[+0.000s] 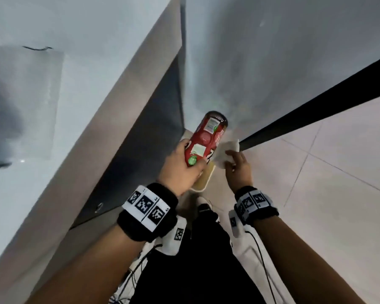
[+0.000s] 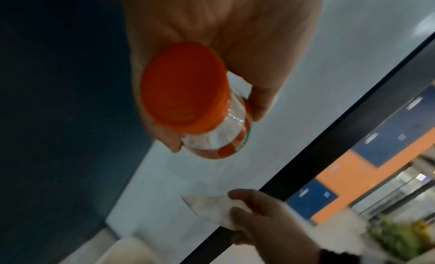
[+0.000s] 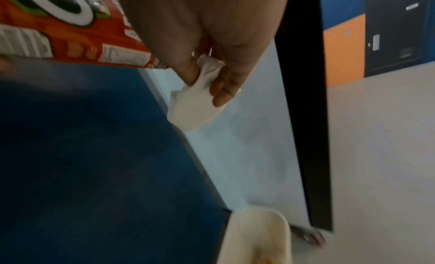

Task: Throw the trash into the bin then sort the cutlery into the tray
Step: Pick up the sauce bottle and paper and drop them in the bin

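Left hand (image 1: 181,166) is wrapped around the lower end of a red snack can (image 1: 204,139), thumb on one side and the other fingers on the opposite side; the left wrist view shows the orange lid (image 2: 183,87) sitting at the palm end. Can's long axis runs away from the fingers, up and forward in the head view, far end pointing toward the grey wall (image 1: 272,62). Right hand (image 1: 238,170) pinches a crumpled white napkin (image 1: 225,154) between thumb and fingers; the napkin hangs past the fingertips, just beside the can, and I can't tell whether the two touch. Both hands sit close together with a narrow gap between them. Below the fingers is a cream bin (image 1: 203,183), its rim partly hidden under the left hand; the right wrist view shows the same bin (image 3: 256,236) under the napkin (image 3: 193,108), apart from it. Tight on the left: a dark blue cabinet side (image 1: 145,150) stands right beside the left hand's knuckles, under a white counter edge (image 1: 110,110). Ahead of the fingertips the wall is near. Right of the right hand there's a black strip (image 1: 316,110) along the wall base, then open tiled floor (image 1: 327,194) with plenty of room. Frames are blurred, so can label details don't read. Cutlery and tray aren't identifiable in these views.
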A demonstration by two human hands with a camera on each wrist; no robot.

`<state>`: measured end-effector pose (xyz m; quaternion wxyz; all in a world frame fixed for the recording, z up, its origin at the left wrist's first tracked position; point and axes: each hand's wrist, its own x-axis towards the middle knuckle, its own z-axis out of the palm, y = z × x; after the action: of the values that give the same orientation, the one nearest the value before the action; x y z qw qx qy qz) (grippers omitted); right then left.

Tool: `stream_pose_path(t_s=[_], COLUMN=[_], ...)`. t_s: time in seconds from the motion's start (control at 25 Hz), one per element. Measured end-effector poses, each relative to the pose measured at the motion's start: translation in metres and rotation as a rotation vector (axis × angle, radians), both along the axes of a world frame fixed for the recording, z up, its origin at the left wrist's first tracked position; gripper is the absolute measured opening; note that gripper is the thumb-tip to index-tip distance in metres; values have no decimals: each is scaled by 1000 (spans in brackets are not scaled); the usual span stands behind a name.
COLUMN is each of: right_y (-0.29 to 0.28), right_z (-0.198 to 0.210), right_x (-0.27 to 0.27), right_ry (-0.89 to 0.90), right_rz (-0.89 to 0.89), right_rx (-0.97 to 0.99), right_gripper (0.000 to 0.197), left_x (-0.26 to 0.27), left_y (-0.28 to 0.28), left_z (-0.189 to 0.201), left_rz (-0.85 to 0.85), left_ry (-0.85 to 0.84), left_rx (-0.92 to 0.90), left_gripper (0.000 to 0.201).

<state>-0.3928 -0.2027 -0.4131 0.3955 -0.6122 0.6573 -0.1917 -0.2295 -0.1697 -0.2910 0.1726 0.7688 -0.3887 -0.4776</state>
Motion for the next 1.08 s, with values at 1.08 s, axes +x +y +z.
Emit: stream_pose_path(t_s=[1.08], right_y=[-32], right_z=[-97], right_x=[11], right_ry=[249], right_rz=[342], right_rx=[292], right_gripper=[36], left_x=[-17], left_y=[-33], left_z=[-159], left_rz=[-68], left_ry=[-92], left_rx=[210], left_gripper=[44])
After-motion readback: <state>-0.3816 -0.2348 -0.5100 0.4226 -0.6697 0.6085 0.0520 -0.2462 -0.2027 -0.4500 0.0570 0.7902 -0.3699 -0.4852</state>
